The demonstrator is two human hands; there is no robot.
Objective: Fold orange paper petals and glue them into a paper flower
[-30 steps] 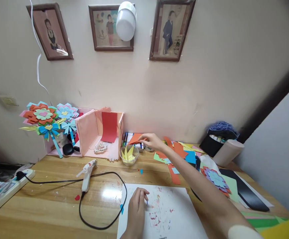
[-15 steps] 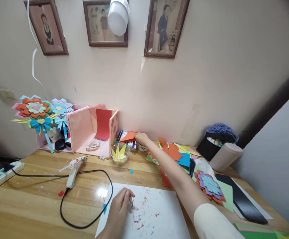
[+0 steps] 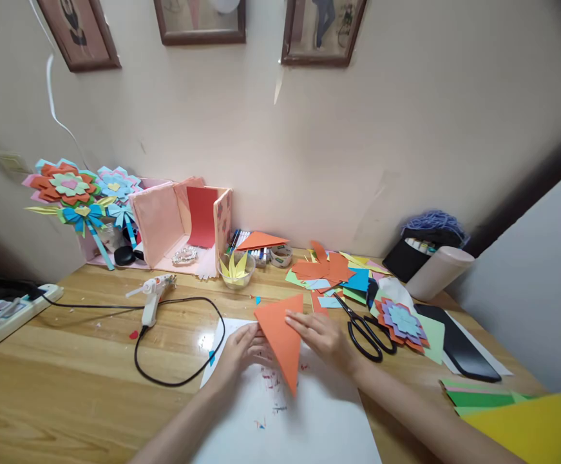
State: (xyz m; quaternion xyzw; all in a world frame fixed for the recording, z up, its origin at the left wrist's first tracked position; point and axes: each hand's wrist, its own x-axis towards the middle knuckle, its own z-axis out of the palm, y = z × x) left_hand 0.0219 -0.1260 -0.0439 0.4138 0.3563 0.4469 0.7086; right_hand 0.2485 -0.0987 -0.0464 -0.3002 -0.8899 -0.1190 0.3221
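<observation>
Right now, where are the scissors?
The scissors lie open on the table, right of the right hand, just left of the layered paper flower.

My head camera looks forward and down across the counter (image 3: 101, 386), wall frames cropped up top.

You are in what looks like a home, at a wooden table (image 3: 91, 386) pushed against a plain wall (image 3: 261, 129). Framed photos (image 3: 321, 32) hang in a row above you, with a loose white cord (image 3: 53, 96) beside them. A glue gun (image 3: 153, 299), scissors (image 3: 367, 328), markers (image 3: 241, 240) and paper flowers (image 3: 70, 183) make your table a craft corner.
</observation>
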